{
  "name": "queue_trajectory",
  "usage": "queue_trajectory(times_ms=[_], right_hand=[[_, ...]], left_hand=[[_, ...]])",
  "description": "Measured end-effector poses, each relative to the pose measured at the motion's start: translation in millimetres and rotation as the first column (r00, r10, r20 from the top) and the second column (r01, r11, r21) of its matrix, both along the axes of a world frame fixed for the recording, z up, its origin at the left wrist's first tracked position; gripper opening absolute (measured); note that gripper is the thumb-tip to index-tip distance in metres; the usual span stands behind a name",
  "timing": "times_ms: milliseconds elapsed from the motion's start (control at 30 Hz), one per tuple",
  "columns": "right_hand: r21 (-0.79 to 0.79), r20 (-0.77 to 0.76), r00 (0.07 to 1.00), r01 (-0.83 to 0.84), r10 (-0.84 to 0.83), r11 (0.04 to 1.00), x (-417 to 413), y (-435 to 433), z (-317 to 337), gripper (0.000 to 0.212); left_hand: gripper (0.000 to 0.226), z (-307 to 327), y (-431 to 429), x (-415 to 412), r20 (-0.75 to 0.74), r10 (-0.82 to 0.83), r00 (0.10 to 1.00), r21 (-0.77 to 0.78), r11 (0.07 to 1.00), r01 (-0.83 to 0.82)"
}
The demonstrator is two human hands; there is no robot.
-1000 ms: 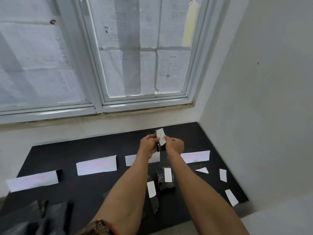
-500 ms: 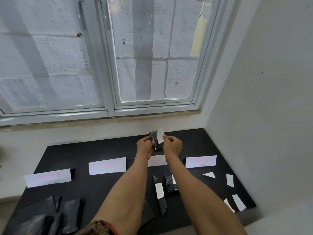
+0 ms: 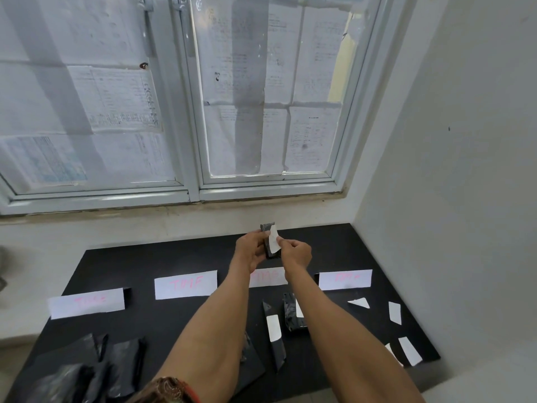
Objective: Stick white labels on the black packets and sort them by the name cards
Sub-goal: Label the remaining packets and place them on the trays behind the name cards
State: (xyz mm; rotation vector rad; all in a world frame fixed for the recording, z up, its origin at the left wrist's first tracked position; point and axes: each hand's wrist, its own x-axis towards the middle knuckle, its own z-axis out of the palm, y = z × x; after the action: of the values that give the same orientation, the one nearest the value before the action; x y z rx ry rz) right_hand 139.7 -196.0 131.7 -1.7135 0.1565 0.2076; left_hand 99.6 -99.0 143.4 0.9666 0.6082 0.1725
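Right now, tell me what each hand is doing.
Left hand: closed around the black packet, holding it up above the mat.
Right hand: fingers pinching the white label against that packet.

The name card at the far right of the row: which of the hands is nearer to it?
Right. The right hand is up and left of the far-right name card, pinching a white label; the left hand holds the black packet farther left.

I'm working in a plain room corner, maybe an office: white-framed window (image 3: 191, 112) papered with printed sheets (image 3: 122, 103) (text unreadable), bare white walls (image 3: 453, 170), black mat (image 3: 180, 257).
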Motion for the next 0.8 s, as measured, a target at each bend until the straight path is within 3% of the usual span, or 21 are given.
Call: queue_trajectory(times_ms=[167, 300, 400, 567, 700, 800], right_hand=[[0.021, 0.055, 0.998, -0.006, 0.004, 1.000, 0, -6, -4, 0.007], [0.088, 0.078, 0.996, -0.041, 0.034, 0.995, -2, -12, -1, 0.034], [0.102, 0.103, 0.973, -0.215, 0.205, 0.971, 0, -18, -5, 0.054], [0.084, 0.159, 0.893, -0.438, 0.422, 0.895, 5, -24, -12, 0.064], [-0.056, 0.221, 0.820, -0.530, 0.528, 0.846, 10, -24, -12, 0.063], [-0.069, 0.204, 0.813, -0.543, 0.545, 0.837, 16, -23, -13, 0.062]], left_hand=[[0.027, -7, 1, 6, -0.010, 0.073, 0.997, 0.104, 0.992, -0.072], [0.021, -11, 2, 11, -0.052, 0.127, 0.990, 0.131, 0.984, -0.120], [0.022, -16, 3, 15, -0.083, 0.175, 0.981, 0.147, 0.976, -0.162], [0.021, -20, 3, 21, -0.175, 0.204, 0.963, 0.149, 0.973, -0.179], [0.024, -19, 1, 21, -0.189, 0.171, 0.967, 0.163, 0.976, -0.141], [0.025, -15, 0, 19, -0.134, 0.073, 0.988, 0.085, 0.994, -0.062]])
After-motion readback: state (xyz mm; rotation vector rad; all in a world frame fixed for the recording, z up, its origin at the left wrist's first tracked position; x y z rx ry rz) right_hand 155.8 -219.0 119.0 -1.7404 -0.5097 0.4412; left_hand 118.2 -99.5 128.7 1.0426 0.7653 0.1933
